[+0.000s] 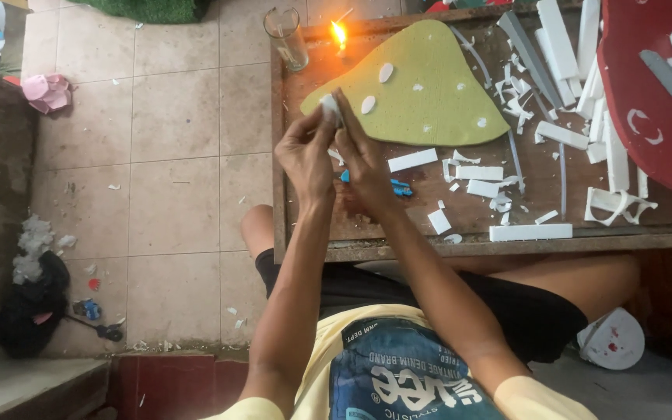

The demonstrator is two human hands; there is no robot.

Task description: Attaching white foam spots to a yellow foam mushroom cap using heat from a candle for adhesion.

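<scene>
White foam, a small rounded piece [330, 109], sits pinched between both hands just over the near left tip of the green foam sheet [421, 85]. Left hand [305, 155] has its grip closed around the piece from the left, thumb and fingers curled on it. Right hand [365, 163] presses against it from the right, fingers stretched up along its side, so its grip is also closed on the piece.

That green sheet, a rounded triangle dotted with white ovals, lies flat on the wooden counter [305, 233]. Just beyond the sheet's far left edge a candle flame [339, 34] burns, and left of the flame stands a clear drinking glass [286, 37]. Right of the sheet lie scattered white foam strips and offcuts [554, 132], and further right a large red foam shape [647, 93] overlaps the counter's edge. Near the sheet's lower edge, behind the right hand, a blue tool [400, 187] lies partly hidden.
</scene>
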